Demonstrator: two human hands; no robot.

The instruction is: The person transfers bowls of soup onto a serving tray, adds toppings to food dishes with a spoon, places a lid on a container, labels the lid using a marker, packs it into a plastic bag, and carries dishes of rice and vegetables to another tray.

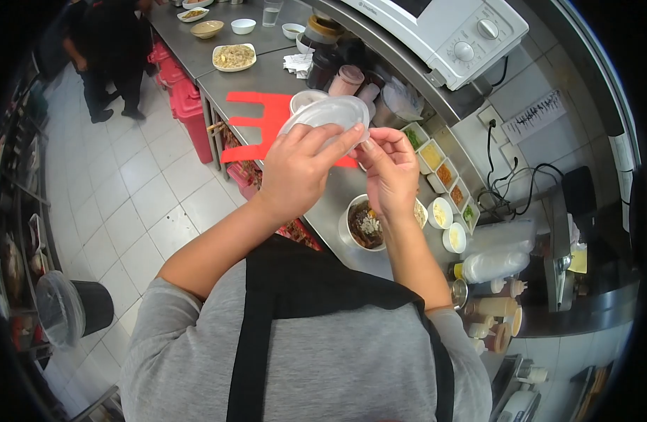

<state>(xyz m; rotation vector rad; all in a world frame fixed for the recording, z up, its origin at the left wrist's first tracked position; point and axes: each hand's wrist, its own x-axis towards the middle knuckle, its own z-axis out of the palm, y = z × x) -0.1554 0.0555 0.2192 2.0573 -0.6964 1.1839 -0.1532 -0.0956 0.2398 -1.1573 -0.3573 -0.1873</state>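
Fingers (pixel 340 144) close together on translucent lid (pixel 341 112)

I note a white, boxy microwave oven with round knobs (pixel 446 42) on the stainless-steel shelf (pixel 450 104). A squarish white dish of pale yellow food (pixel 234 58) sits on the far grey metal counter (pixel 197 49). Red plastic bins (pixel 192 116) line its side. Left: a black plastic waste bin (pixel 95 307), clear-lined. Beyond, a dark-clothed person (pixel 116 49) stands on pale square floor tiles (pixel 169 176).
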